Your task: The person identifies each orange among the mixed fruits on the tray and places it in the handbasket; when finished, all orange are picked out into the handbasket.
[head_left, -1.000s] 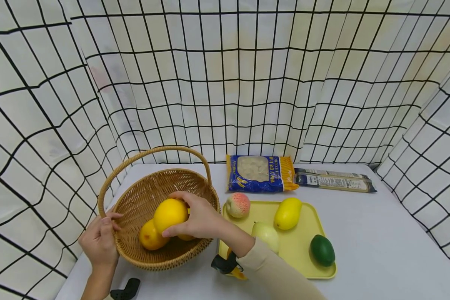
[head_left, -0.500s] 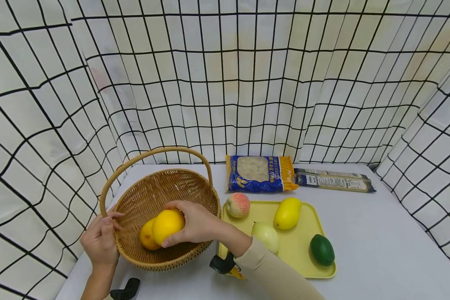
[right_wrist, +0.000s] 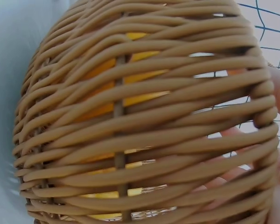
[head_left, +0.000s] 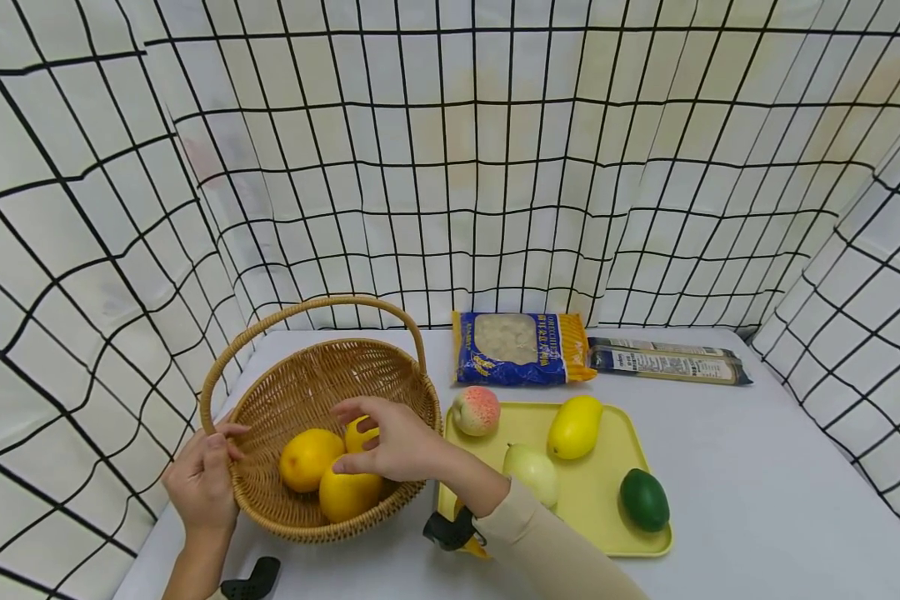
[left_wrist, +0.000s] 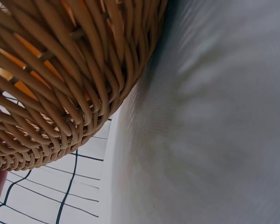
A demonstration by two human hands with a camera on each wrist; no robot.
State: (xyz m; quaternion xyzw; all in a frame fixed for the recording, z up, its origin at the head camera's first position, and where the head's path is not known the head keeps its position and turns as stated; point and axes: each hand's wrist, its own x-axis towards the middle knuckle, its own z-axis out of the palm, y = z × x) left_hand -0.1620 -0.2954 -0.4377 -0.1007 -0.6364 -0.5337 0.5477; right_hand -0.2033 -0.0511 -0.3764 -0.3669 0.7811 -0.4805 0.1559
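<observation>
Wicker takes up the left of my head view: the basket is on the white table, its arched handle up. I have the left hand gripping its left rim, fingers over the edge. I hold the right hand over the basket's right side, thumb and fingers well parted and gripping nothing; whether they touch a fruit I cannot tell. Inside lie the left orange fruit, the near orange fruit and, partly hidden behind the fingers, the far orange fruit. To the right I see a yellow tray bearing a peach, a yellow fruit, a pale green fruit and a dark green fruit. On the far side lie a blue-and-yellow packet and, farther right, a long dark packet
</observation>
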